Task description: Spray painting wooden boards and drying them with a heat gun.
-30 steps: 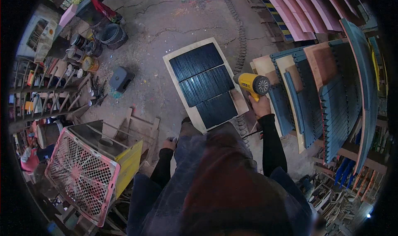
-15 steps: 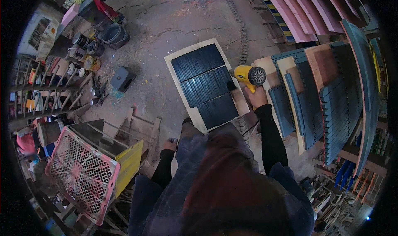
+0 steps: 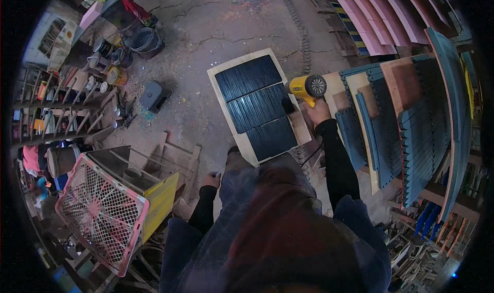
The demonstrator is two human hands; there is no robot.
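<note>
My right hand [image 3: 318,112] grips the handle of a yellow and black heat gun [image 3: 302,87]. The gun's round vented back faces up, and its front end is over the right edge of a pale wooden board [image 3: 234,137]. Three dark, glossy grooved panels [image 3: 256,105] lie on that board in stepped rows, in front of my knees. Beside my left leg, my left hand [image 3: 212,179] hangs apart from the board. Its fingers look curled, with nothing visible in them.
Grey-blue grooved panels [image 3: 419,138] lean in a row at the right, behind them pink boards [image 3: 373,20]. A coiled hose [image 3: 304,36] crosses the floor. On the left stand a low grey stool [image 3: 153,96], buckets [image 3: 146,42] and a red-rimmed fan guard [image 3: 100,210] on a box.
The heat gun and my right hand have shifted slightly left and away from me over the board. The whole view has shifted a little. My left hand stays by my leg.
</note>
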